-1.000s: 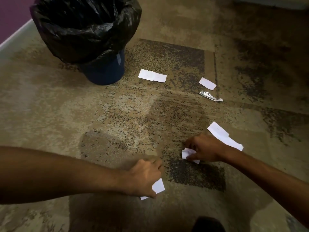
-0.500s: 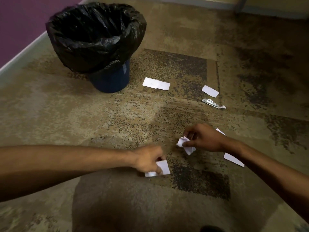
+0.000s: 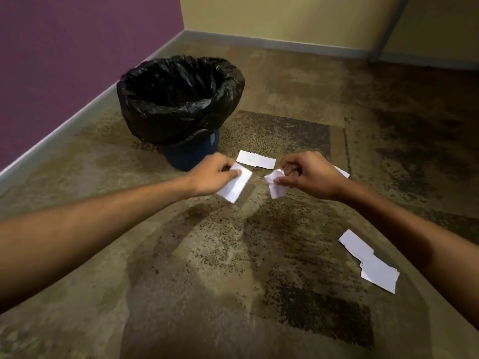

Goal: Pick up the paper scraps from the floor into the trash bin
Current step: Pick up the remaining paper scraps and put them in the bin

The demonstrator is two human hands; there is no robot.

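Observation:
My left hand (image 3: pixel 215 174) pinches a flat white paper scrap (image 3: pixel 237 186) above the carpet. My right hand (image 3: pixel 308 177) grips a crumpled white scrap (image 3: pixel 276 183). Both hands hover just in front of the blue trash bin (image 3: pixel 191 156), whose black liner bag (image 3: pixel 178 99) gapes open. A flat white scrap (image 3: pixel 255 159) lies on the floor behind the hands, beside the bin's base. Another white piece (image 3: pixel 344 172) peeks out behind my right wrist. A long torn scrap (image 3: pixel 369 260) lies on the carpet at the right, under my right forearm.
Mottled brown carpet (image 3: pixel 220 268) covers the floor. A purple wall (image 3: pixel 64 60) runs along the left with a pale skirting board, and a yellow wall (image 3: pixel 285 16) closes the back.
Both hands have lifted off the floor with their scraps and moved up toward the bin. The view has tilted up, so the walls now show.

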